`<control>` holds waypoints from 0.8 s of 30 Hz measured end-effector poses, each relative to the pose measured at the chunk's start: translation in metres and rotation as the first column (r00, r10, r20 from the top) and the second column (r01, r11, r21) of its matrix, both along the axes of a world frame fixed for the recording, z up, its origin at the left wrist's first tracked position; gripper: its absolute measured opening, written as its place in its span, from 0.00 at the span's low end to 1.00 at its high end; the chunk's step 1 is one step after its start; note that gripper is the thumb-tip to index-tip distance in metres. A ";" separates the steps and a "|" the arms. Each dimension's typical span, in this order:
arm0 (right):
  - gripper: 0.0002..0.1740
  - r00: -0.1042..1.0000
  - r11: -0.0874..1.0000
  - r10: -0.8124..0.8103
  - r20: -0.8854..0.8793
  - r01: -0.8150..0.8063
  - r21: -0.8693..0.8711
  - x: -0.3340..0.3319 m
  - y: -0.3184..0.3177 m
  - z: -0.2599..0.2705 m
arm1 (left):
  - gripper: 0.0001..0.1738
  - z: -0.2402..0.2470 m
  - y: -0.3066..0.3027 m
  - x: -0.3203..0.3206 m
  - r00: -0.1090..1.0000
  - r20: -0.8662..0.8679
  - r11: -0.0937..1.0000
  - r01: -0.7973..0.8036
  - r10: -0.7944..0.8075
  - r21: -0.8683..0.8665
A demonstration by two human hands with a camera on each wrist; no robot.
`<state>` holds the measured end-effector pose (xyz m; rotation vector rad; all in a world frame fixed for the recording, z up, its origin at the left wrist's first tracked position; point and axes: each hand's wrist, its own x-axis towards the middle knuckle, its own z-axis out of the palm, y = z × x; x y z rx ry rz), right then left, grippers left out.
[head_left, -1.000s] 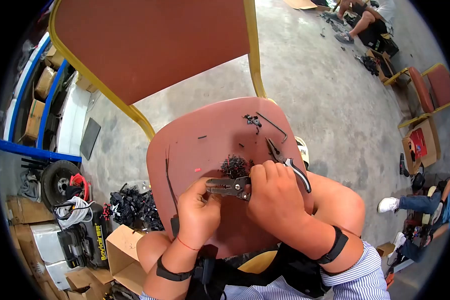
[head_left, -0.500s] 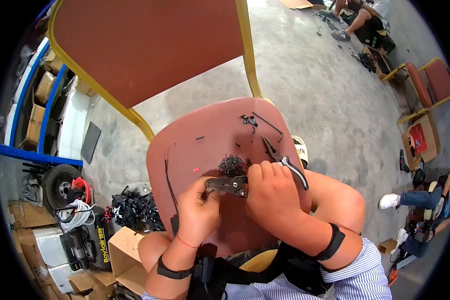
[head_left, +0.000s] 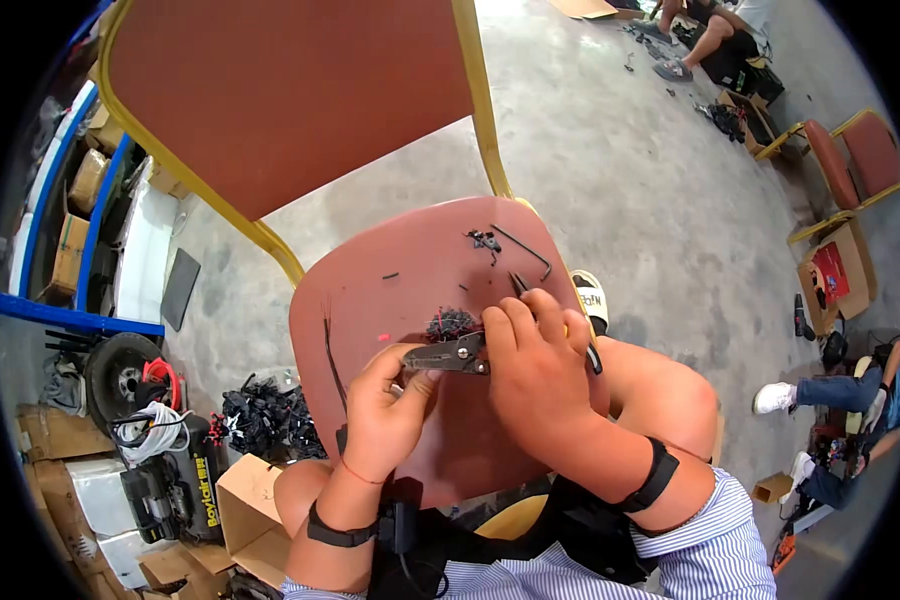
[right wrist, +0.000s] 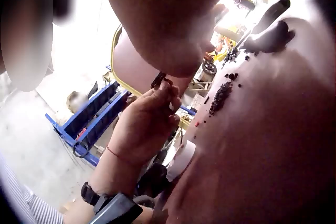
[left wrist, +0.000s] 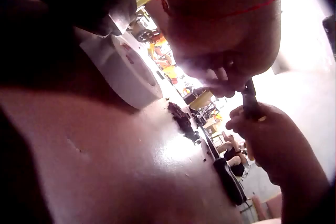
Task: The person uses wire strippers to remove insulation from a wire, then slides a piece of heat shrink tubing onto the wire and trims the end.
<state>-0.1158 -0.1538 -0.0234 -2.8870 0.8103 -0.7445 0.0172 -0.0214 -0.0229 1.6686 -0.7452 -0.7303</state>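
Observation:
My right hand (head_left: 540, 375) grips a dark wire stripper (head_left: 448, 354) above the chair seat, its nose pointing left. At that nose, the thumb and curled fingers of my left hand (head_left: 382, 405) pinch around the tip; any small piece between them is hidden. Just beyond the tool lies a heap of black and red clippings (head_left: 452, 323) on the seat. Pliers (head_left: 595, 358) lie partly covered beneath my right hand. A thin black cable (head_left: 330, 350) with split ends stretches along the seat left of my left hand.
The red seat (head_left: 440, 440) also bears a hex key (head_left: 526, 250), small black parts (head_left: 485, 241) and a red scrap (head_left: 384, 338). A white tape roll (left wrist: 128, 71) shows in the left wrist view. The chair's backrest (head_left: 290, 100) rises at the far side.
The head view has shifted, so the seat's far items appear further left. The stripper has tilted, its handle end now higher in view. My right hand covers more of the pliers; both grips persist.

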 end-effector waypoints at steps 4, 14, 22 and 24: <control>0.21 0.999 0.991 0.038 0.000 -0.038 0.127 -0.004 -0.001 0.005 | 0.06 -0.001 0.001 0.000 1.000 -0.005 0.999 0.010 -0.011 -0.048; 0.25 0.987 0.980 0.081 0.136 -0.104 0.169 -0.003 -0.001 0.001 | 0.07 0.000 0.001 0.000 0.994 0.096 0.990 0.056 -0.044 -0.130; 0.25 0.992 0.991 0.043 0.117 -0.057 0.120 -0.001 0.001 0.001 | 0.07 0.004 0.002 0.003 0.986 0.154 0.989 0.077 -0.057 -0.126; 0.25 0.991 0.990 0.043 0.126 -0.059 0.128 -0.001 0.001 0.002 | 0.07 0.004 0.002 0.002 0.991 0.126 0.988 0.071 -0.054 -0.137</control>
